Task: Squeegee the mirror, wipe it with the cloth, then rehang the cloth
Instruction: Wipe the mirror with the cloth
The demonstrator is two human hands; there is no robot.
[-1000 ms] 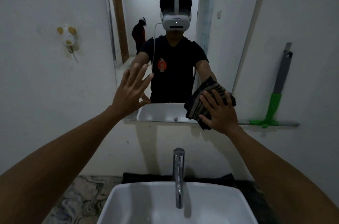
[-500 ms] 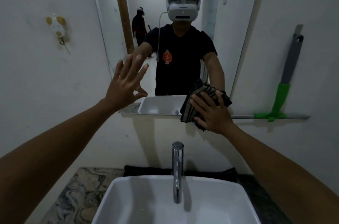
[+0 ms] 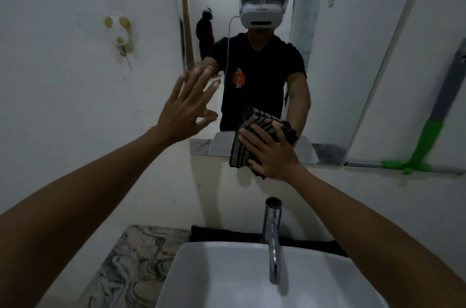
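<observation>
A tall wall mirror (image 3: pixel 338 60) hangs above the basin. My right hand (image 3: pixel 271 154) presses a dark striped cloth (image 3: pixel 248 136) flat against the mirror's bottom edge, near its middle. My left hand (image 3: pixel 187 108) is raised with fingers spread at the mirror's left edge, holding nothing. A squeegee (image 3: pixel 438 116) with a grey handle and green head leans on the wall at the right, its blade resting on a narrow ledge (image 3: pixel 443 169).
A white basin (image 3: pixel 219 280) with a chrome tap (image 3: pixel 272 239) sits directly below. A marbled counter (image 3: pixel 128 264) lies to its left. A small wall hook (image 3: pixel 119 32) is mounted on the left wall. A second person shows in the mirror's reflection.
My right hand has slid the cloth leftward along the mirror's lower edge. The view has shifted so the mirror sits more to the right. My left hand stays raised and spread.
</observation>
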